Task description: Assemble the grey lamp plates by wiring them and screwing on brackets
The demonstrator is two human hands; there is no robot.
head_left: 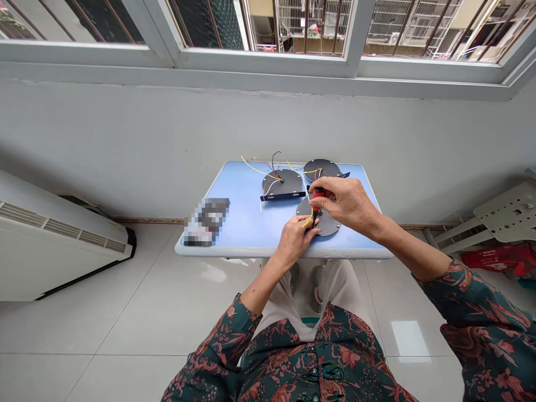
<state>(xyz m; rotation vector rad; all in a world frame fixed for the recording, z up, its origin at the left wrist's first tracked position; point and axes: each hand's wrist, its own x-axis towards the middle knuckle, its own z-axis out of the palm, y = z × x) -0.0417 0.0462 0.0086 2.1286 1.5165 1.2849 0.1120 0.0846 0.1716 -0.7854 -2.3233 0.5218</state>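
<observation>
My right hand [345,202] is closed around a screwdriver [318,193] with a red and black handle, held upright over a round grey plate [330,226]. My left hand [295,237] pinches the near left side of this plate, by a dark narrow part and a yellow wire [311,215]. The fingers hide the screwdriver's tip and much of that part. Behind lie two similar plates: one grey plate [281,181] with a black flanged edge and loose yellow, red, white and black wires, and another plate [320,167] partly behind my right hand.
The plates lie on a small light-blue table [247,223] with a pale rim. A blurred-out item [208,220] lies at its left. A white wall and window stand behind, a white appliance [58,240] at left, a folded chair [502,215] at right.
</observation>
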